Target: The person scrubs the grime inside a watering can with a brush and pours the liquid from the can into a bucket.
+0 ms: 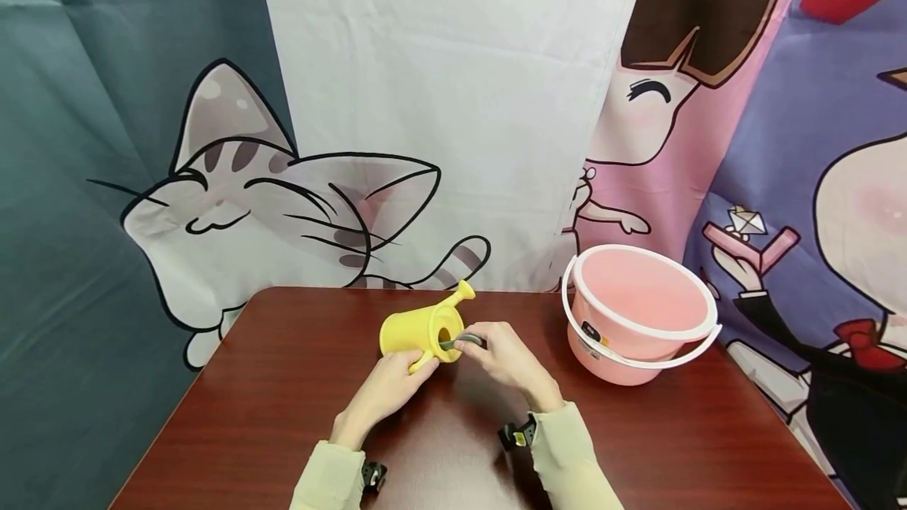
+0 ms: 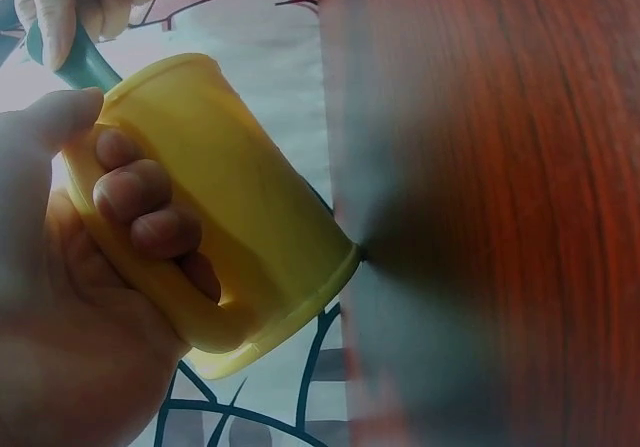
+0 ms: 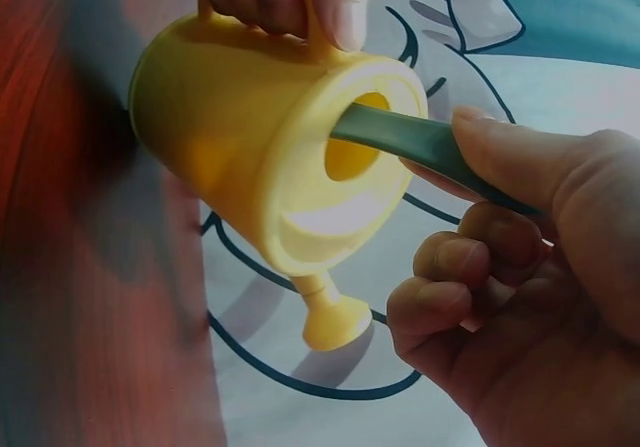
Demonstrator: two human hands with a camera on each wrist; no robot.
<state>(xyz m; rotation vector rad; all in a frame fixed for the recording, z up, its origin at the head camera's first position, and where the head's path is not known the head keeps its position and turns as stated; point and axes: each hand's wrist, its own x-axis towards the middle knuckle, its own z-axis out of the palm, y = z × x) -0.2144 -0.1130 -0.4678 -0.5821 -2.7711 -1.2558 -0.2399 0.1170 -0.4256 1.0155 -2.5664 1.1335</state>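
Note:
A yellow toy watering can (image 1: 409, 333) is tipped on its side near the far part of the table, its top opening turned toward the right hand and its spout pointing to the back. My left hand (image 1: 386, 390) grips the can's handle, fingers wrapped through the loop in the left wrist view. Between thumb and fingers, my right hand (image 1: 505, 359) pinches a dark green curved handle (image 3: 425, 147). The far end of that green handle passes into the can's round opening (image 3: 350, 167), so what it is attached to is hidden inside.
A pink bucket (image 1: 609, 352) with a white rim and a white carrying handle stands on the right of the brown wooden table (image 1: 269, 415). Behind the table's far edge hangs a cloth backdrop (image 1: 453, 101) with a cartoon cat and figures.

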